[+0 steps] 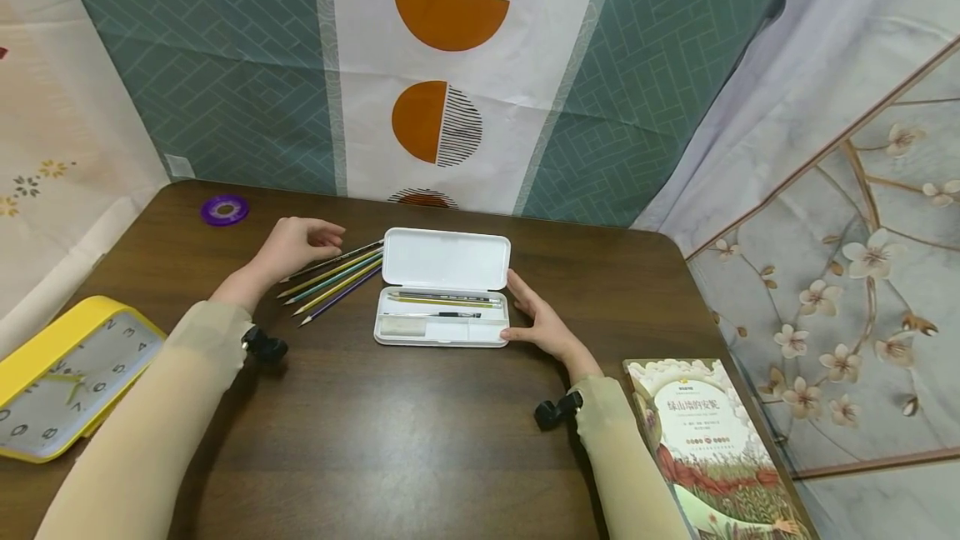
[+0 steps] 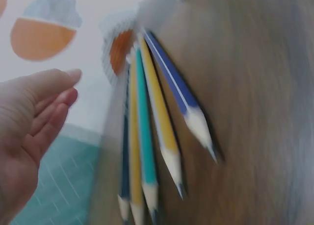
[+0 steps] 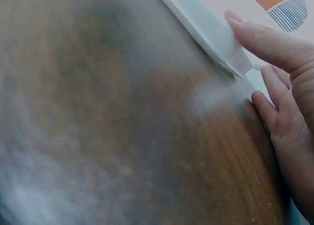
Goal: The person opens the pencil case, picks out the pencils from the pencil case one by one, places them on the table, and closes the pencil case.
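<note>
A white pencil case [image 1: 442,344] lies on the table with its lid [image 1: 446,258] raised at the back. Inside are a few pencils [image 1: 442,300], a thin dark-and-white pen-like stick [image 1: 453,315] and a pale block [image 1: 402,327]. My right hand [image 1: 546,327] touches the case's right side, its thumb at the rim and its fingers extended beside the lid. Left of the case, several pencils [image 1: 337,277] lie fanned out, their sharpened points toward the left. My left hand [image 1: 292,248] hovers just beyond them, its fingers loosely bent around nothing; they also appear in the left wrist view.
A purple tape roll [image 1: 224,210] lies at the back left. The yellow clock [image 1: 82,373] stands at the left edge, near my left forearm. At the right front lies an illustrated book [image 1: 712,440], beside my right forearm. A patterned cloth [image 1: 465,132] hangs behind the table.
</note>
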Tool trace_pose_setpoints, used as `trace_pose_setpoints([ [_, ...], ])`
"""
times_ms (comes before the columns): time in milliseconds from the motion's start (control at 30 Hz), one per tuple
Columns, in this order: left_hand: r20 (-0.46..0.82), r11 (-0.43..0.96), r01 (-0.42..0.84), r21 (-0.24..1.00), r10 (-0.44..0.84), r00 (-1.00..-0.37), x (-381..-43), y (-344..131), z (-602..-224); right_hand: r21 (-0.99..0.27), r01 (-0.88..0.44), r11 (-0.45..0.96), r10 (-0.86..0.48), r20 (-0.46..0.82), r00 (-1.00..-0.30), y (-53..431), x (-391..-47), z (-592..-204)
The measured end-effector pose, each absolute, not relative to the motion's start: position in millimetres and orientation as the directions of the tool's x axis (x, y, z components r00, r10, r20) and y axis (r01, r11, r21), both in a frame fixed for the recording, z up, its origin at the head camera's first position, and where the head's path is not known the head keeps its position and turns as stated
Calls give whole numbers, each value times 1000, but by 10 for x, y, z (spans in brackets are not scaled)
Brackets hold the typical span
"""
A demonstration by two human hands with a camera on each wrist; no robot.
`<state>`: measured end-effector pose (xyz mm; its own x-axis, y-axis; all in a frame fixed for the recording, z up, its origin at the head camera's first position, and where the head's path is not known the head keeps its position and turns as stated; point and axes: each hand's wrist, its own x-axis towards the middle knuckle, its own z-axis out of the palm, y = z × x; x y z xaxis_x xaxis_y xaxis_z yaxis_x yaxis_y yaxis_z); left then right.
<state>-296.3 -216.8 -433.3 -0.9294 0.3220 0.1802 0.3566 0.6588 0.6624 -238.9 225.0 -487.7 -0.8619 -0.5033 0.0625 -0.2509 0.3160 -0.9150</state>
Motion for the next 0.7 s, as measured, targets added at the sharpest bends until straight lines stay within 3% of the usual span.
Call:
trace_pose_setpoints([
  [367,366,542,519,662,370,-854,-2821,-1608,-4055,-914,-250,319,-521,51,-852,2176,-2266,-4615],
  [700,326,445,594,670,542,-775,-2732,-1064,-4145,-923,-237,303,-505,56,-861,2220,-2339,-4792],
])
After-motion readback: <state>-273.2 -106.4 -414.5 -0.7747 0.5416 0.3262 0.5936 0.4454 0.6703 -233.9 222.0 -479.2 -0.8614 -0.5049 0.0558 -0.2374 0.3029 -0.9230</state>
